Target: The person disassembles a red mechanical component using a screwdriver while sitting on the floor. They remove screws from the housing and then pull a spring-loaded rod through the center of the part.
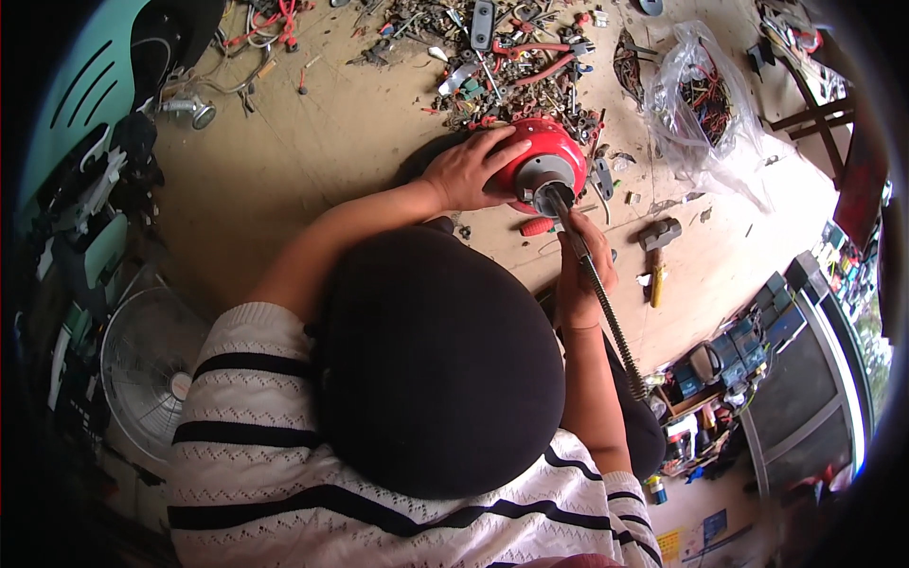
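Two hands, left hand [469,170] spread on glossy red round housing [559,151], right hand [582,270] fingers gripping ribbed metal hose [615,327] (coiled, flexible)

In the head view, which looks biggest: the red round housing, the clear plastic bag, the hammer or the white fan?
1. Clear plastic bag, white fan: similar, and the fan lies nearer the camera.
2. Red round housing.
3. Hammer.

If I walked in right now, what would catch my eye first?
A bright red round motor housing at the middle of the bench, steadied by the left hand while the right hand works a tool with a coiled cord at its hub. Behind it lies a scrap heap; right, a hammer.
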The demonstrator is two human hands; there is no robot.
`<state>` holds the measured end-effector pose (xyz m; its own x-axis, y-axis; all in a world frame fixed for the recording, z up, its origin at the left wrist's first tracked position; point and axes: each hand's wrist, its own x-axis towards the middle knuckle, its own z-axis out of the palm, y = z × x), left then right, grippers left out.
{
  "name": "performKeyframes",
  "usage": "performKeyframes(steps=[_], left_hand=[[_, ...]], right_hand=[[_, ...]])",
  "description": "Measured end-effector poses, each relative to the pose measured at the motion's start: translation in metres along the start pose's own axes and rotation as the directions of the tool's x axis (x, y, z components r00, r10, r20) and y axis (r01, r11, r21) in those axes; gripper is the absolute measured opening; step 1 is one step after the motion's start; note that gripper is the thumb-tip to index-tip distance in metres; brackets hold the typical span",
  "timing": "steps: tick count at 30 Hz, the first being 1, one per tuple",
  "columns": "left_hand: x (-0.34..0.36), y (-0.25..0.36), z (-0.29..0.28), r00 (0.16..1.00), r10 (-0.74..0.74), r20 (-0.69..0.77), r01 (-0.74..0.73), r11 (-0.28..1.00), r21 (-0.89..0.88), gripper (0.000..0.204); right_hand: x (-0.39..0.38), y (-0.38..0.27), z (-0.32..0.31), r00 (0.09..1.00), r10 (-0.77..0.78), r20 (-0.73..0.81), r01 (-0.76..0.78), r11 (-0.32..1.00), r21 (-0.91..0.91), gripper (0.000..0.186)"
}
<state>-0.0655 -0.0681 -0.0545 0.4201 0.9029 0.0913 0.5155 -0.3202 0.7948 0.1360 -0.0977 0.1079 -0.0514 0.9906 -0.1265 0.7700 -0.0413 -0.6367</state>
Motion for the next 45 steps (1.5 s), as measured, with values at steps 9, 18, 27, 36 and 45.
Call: performKeyframes(steps=[9,18,27,36,45], left_hand=[[-0.002,-0.003,0.004,1.0,-0.01,-0.005,0.01,1.0,0.025,0.093],[-0.001,-0.003,0.004,1.0,-0.022,0.013,0.023,1.0,-0.015,0.093],[-0.007,-0.004,0.001,1.0,-0.024,-0.007,0.024,1.0,-0.011,0.092],[0.003,0.004,-0.005,0.999,-0.025,0.021,0.026,0.997,-0.066,0.095],[0.066,0.051,-0.013,0.993,0.111,0.041,-0.113,0.993,0.046,0.084]], right_hand=[[-0.005,-0.002,0.006,0.997,0.047,-0.06,-0.05,0.998,-0.04,0.028],[0.012,-0.015,-0.007,0.95,0.293,0.113,-0.305,0.946,0.112,0.053],[-0.003,0.016,0.025,0.967,0.218,0.132,-0.23,0.97,0.083,0.041],[0.007,0.022,0.017,0.997,0.042,0.071,-0.038,0.998,-0.051,0.028],[0.053,0.053,-0.013,0.924,0.362,-0.125,-0.343,0.927,0.153,0.029]])
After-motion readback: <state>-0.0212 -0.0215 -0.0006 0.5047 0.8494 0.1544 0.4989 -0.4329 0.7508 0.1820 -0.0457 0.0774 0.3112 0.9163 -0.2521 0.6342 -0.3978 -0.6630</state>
